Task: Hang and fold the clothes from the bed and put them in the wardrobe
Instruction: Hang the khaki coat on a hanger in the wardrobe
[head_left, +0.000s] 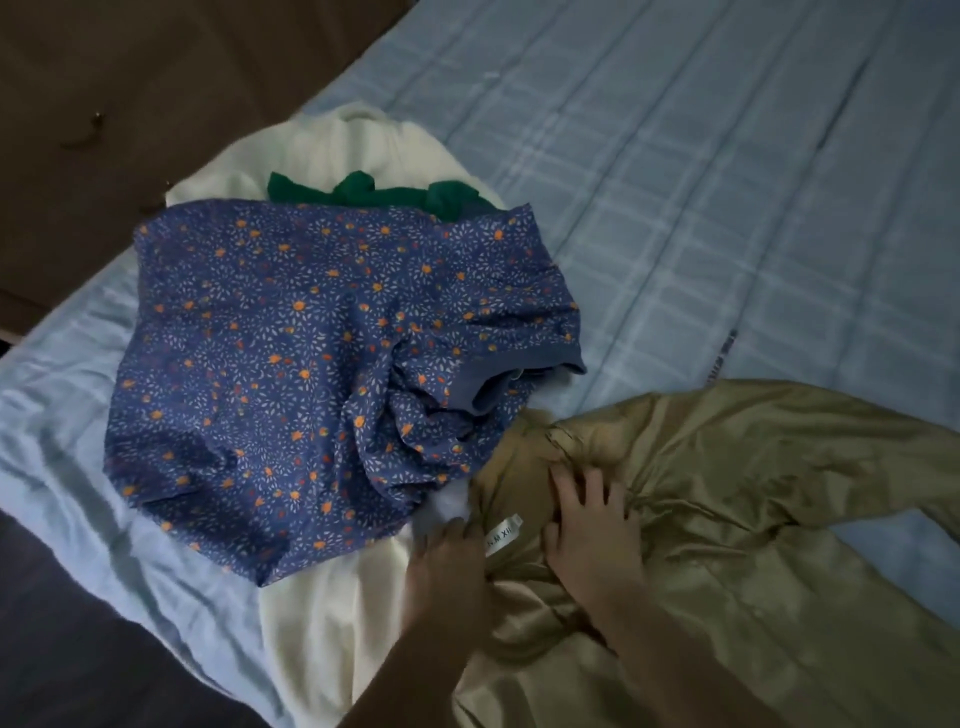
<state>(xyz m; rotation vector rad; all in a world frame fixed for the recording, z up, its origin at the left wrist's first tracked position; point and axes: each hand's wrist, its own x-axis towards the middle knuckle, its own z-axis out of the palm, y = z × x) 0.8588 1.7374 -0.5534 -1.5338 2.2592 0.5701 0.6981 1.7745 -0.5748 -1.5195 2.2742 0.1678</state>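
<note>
White label (503, 534) between hands reads "M XII"; left hand (447, 558) pinches olive satin garment (727, 519), right hand (592, 525) splayed flat on it.

There is only one view — the camera on the person's head. It looks forward and down at the bed (727, 208) from above, tilted so the bed runs slantwise across the picture. It sits close: both hands (587, 525) reach in from the bottom edge, and the forearms fill the lower middle. The clothes (311, 338) lie near the middle and left. The bed's far part goes off to the top right — a dark floor (130, 78) shows at the top left. The picture is dim and a bit blurry.
</note>
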